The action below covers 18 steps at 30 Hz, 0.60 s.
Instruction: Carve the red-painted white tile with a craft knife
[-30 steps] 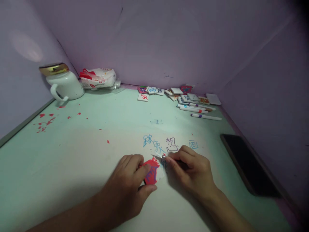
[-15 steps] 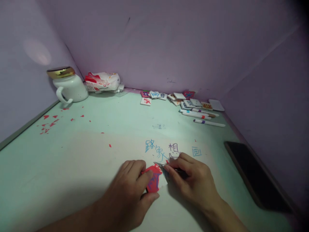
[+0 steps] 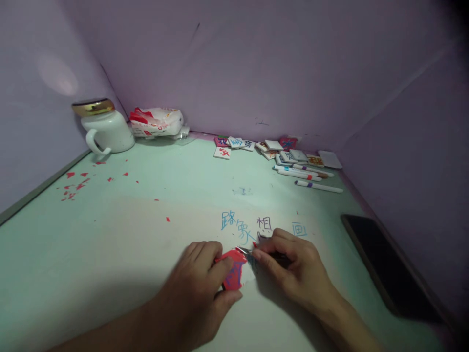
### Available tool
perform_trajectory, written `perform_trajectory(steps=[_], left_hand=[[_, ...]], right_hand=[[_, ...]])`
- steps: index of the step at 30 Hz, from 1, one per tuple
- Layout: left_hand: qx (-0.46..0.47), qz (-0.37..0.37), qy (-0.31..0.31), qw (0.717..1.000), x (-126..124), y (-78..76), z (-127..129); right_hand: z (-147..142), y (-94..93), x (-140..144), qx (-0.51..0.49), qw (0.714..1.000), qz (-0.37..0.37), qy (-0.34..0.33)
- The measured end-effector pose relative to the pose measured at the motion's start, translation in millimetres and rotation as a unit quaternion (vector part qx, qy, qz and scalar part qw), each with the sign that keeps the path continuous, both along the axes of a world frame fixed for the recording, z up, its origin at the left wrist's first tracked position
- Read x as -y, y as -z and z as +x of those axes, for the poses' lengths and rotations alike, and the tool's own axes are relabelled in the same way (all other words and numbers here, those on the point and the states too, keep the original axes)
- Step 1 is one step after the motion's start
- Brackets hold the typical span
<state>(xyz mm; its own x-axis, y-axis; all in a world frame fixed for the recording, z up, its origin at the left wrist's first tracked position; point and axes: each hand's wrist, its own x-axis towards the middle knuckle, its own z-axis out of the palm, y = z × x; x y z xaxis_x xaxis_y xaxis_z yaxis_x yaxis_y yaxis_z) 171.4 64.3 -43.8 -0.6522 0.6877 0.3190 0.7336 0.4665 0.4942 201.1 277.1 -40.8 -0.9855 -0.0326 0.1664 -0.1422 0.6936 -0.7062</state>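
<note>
My left hand [image 3: 200, 283] pins a small square tile [image 3: 234, 274] flat on the pale green table [image 3: 146, 230]; the tile's face is covered in red paint with blue strokes. My right hand [image 3: 293, 271] grips a thin metal blade [image 3: 245, 251] whose tip touches the tile's upper right edge. Small red flakes lie by the blade tip. Blue and dark characters [image 3: 252, 226] are written on the table just beyond the hands.
A white mug with a gold lid [image 3: 104, 127] and a plastic packet [image 3: 157, 121] stand at the back left. A pile of painted tiles [image 3: 278, 149] and several markers [image 3: 308, 175] lie at the back right. A dark phone [image 3: 384, 264] lies on the right. Red flakes [image 3: 73, 186] dot the left.
The blade tip has slid slightly along the tile's top edge. Both hands stay in place; the view has shifted a little downward.
</note>
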Motion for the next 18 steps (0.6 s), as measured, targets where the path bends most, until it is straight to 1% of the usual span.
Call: perform_trajectory(steps=[3, 6, 10, 15, 18], left_hand=[[0.001, -0.006, -0.002, 1.0, 0.3, -0.5, 0.0], [-0.003, -0.005, -0.001, 1.0, 0.6, -0.9, 0.3], [-0.007, -0.004, -0.002, 1.0, 0.1, -0.3, -0.1], [0.001, 0.003, -0.004, 1.0, 0.6, 1.5, 0.4], [0.003, 0.007, -0.007, 1.0, 1.7, 3.0, 1.3]], right_hand=[[1.8, 4.7, 3.1, -0.034, 0.999, 0.017, 0.024], [3.8, 6.9, 5.1, -0.052, 0.997, 0.05, 0.013], [5.0, 5.6, 4.1, -0.061, 0.996, 0.067, -0.005], [4.0, 3.1, 0.6, -0.032, 0.998, 0.051, -0.034], [4.3, 4.7, 0.4, -0.035, 0.999, 0.019, -0.005]])
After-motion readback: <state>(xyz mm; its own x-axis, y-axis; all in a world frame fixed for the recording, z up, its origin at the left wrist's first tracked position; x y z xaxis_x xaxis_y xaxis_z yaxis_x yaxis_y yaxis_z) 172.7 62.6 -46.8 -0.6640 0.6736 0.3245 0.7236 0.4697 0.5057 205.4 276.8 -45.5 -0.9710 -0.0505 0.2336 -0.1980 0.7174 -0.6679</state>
